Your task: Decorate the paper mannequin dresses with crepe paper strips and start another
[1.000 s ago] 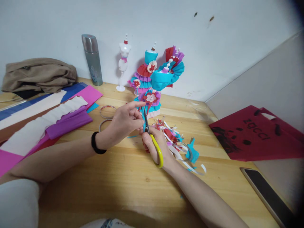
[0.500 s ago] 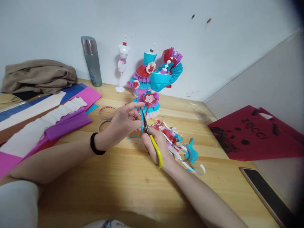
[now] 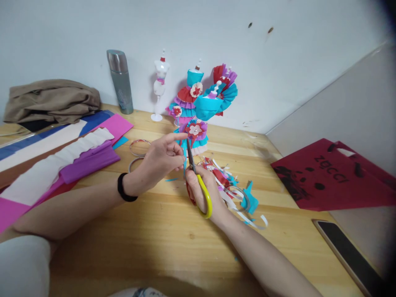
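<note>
Yellow-handled scissors (image 3: 204, 197) are in my right hand (image 3: 206, 187), their dark blades pointing up and looking closed. Just left of the blades, my left hand (image 3: 163, 154) pinches a narrow blue paper strip (image 3: 185, 159) between thumb and fingers, with its index finger stretched toward the blade tips. Something red shows under my right hand. Behind both hands stands a small figure in a blue top (image 3: 208, 108), with a paper flower (image 3: 195, 130) on its ruffled skirt. Paper scraps (image 3: 221, 177) lie to the right of the scissors.
Folded coloured papers (image 3: 62, 161) and a brown cloth (image 3: 52, 99) lie left. Along the wall stand a bottle (image 3: 120, 82), a bare white mannequin (image 3: 160, 82) and other dressed figures. A red bag (image 3: 334, 177) and a phone (image 3: 346, 247) are right. Tape rolls (image 3: 139, 147) sit beside my left hand.
The scissor blades have moved slightly right, away from the blue strip, and come together. My left hand has hardly moved.
</note>
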The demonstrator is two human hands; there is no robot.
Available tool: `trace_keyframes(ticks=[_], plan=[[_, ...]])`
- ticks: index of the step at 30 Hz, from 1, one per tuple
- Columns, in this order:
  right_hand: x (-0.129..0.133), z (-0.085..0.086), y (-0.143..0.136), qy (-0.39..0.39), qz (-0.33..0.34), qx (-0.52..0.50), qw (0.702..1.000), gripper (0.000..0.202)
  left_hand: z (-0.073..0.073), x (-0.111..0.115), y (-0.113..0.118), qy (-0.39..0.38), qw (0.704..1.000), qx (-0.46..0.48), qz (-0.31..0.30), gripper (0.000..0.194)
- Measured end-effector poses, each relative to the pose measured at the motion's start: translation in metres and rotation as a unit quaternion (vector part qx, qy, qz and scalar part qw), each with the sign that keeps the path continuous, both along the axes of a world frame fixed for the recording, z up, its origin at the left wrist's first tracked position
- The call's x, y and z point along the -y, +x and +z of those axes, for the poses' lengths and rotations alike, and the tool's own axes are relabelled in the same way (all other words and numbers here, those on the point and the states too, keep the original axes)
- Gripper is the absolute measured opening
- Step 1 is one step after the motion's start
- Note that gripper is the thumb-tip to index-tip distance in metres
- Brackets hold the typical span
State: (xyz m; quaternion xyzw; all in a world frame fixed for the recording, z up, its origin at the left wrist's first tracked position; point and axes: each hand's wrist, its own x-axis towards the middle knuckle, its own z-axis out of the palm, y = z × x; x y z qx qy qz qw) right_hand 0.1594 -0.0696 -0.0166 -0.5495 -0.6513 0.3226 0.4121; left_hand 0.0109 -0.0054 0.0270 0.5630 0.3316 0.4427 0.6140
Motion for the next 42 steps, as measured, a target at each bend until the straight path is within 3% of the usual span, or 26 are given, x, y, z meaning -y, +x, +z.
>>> trace_keyframes(ticks=[12,21,42], plan=[[0.001,-0.008,0.0,-0.005,0.051,-0.031,0.998,0.063,0.002,-0.004,-0.002,0.009,0.999,0.012,0.031,0.053],[0.001,-0.013,-0.003,-0.01,0.041,-0.018,0.999,0.063,0.005,-0.006,-0.002,0.012,0.997,0.019,0.08,0.05],[0.006,-0.002,-0.007,-0.026,0.03,0.002,0.999,0.047,-0.004,-0.01,-0.001,0.049,0.995,-0.008,0.084,0.049]])
